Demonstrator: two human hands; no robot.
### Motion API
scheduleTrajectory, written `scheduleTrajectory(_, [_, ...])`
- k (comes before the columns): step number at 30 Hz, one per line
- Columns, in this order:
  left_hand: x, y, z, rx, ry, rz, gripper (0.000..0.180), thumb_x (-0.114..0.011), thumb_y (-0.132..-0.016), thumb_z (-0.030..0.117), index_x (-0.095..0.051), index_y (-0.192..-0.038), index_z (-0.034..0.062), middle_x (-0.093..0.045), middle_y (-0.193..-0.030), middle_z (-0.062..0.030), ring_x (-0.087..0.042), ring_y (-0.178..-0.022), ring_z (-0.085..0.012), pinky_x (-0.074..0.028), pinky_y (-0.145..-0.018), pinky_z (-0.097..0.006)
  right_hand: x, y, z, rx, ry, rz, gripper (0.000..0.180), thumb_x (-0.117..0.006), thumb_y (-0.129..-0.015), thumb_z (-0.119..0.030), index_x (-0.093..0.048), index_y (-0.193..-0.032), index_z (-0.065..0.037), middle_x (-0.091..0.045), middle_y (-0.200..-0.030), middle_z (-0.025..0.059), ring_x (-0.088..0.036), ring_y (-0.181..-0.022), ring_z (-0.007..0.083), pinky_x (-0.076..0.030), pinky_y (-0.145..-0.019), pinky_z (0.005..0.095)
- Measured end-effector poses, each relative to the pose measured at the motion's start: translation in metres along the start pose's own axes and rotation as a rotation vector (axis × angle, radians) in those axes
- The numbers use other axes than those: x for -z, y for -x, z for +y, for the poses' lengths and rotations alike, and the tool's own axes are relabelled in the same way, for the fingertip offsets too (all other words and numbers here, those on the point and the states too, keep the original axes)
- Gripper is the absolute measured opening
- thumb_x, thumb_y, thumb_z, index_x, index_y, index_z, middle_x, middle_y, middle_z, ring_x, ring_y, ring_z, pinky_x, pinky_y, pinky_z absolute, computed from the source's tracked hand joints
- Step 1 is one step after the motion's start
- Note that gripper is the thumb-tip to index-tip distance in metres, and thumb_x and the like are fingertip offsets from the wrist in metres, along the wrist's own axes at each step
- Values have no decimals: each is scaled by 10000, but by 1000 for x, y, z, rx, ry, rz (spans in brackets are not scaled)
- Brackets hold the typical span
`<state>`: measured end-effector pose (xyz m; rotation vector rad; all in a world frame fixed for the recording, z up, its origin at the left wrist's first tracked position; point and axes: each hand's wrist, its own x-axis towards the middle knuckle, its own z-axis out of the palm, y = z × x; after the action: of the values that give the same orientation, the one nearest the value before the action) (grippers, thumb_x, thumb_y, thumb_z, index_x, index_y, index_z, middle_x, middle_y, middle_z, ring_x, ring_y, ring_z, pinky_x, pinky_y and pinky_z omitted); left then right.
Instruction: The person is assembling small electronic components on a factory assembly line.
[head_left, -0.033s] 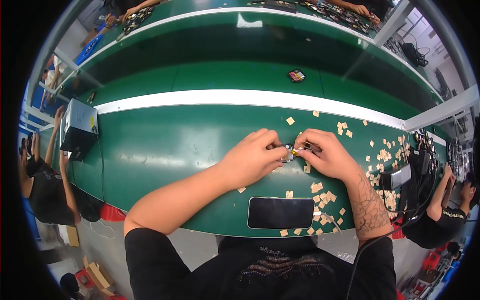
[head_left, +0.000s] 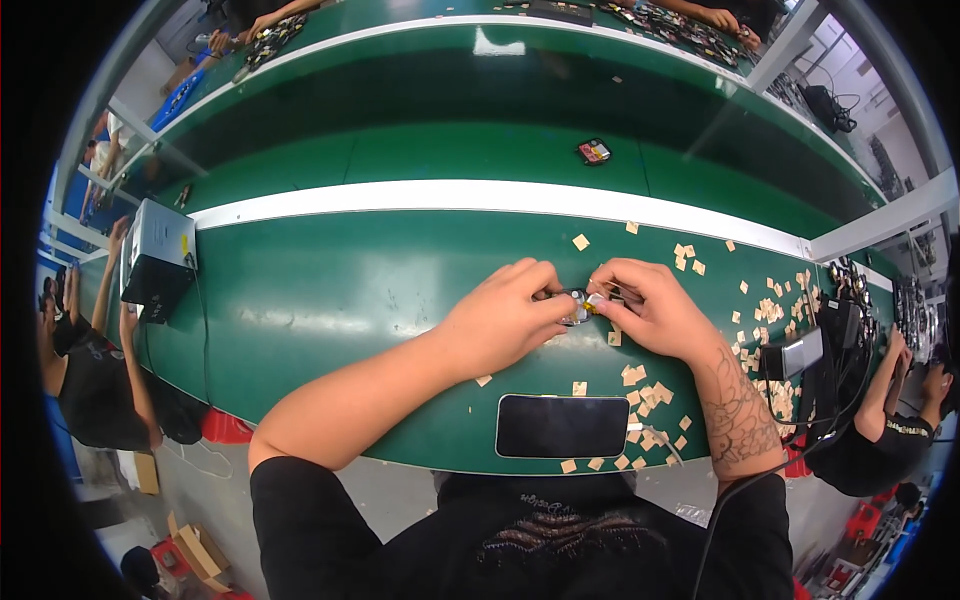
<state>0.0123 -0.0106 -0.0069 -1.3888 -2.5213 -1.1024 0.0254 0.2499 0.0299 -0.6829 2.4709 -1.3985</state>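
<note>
A small dark-cased electronic device [head_left: 577,308] with silvery inner parts is held just above the green bench. My left hand [head_left: 512,312] grips it from the left, thumb and fingers closed around its edge. Closed in a pinch, my right hand [head_left: 648,308] meets it from the right, at a small white and yellow piece [head_left: 594,303] on that side. The fingers hide much of both things, so whether the piece is attached cannot be told. Nearer to me lies a phone [head_left: 563,426] with a dark screen and a white cable plugged into its right end.
Small tan square pads [head_left: 648,392] are scattered across the bench's right side. A grey and black box-shaped unit [head_left: 162,250] stands at the left. Black cables and a grey adapter [head_left: 793,354] lie at right. A red-labelled part [head_left: 593,151] rests beyond the white rail [head_left: 430,194]. Other people work around.
My right fingertips and the white and yellow piece have shifted very slightly against the device. My left hand keeps its grip in the same place.
</note>
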Motion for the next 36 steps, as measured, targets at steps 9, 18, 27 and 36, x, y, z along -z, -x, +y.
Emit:
scheduleTrajectory(9, [2,2,3,-10,-72,-7,286,-847,-857,105,-760,-1129,122,-631,-1110,-76,-647,-1036,-289,-567,-904,-422,4,2,10,87,88,5,225,-746,-963,-2,-727,-1188,4,-728,-975,95,-683,-811,185,-522,-690,323])
scheduleTrajectory(18, [-1,2,2,-52,-75,31,233,-830,-867,121,-688,-1046,73,-600,-1048,-88,-618,-1007,-307,-544,-894,-440,-19,5,-17,58,347,87,201,-736,-946,-7,-725,-1146,-26,-709,-973,144,-710,-844,359,-571,-744,420])
scheduleTrajectory(27, [2,0,4,-13,-35,42,393,-862,-826,92,-664,-1163,50,-636,-1078,-97,-631,-1015,-324,-550,-899,-435,-25,6,-6,7,196,137,202,-754,-949,-21,-733,-1151,-15,-724,-975,130,-723,-833,301,-573,-738,389])
scheduleTrajectory(36, [3,-1,6,10,-4,47,421,-863,-821,86,-650,-1184,57,-634,-1066,-103,-639,-1017,-334,-547,-898,-441,-23,5,-8,-68,117,138,220,-796,-917,-31,-753,-1132,-10,-741,-954,142,-722,-805,315,-570,-733,384])
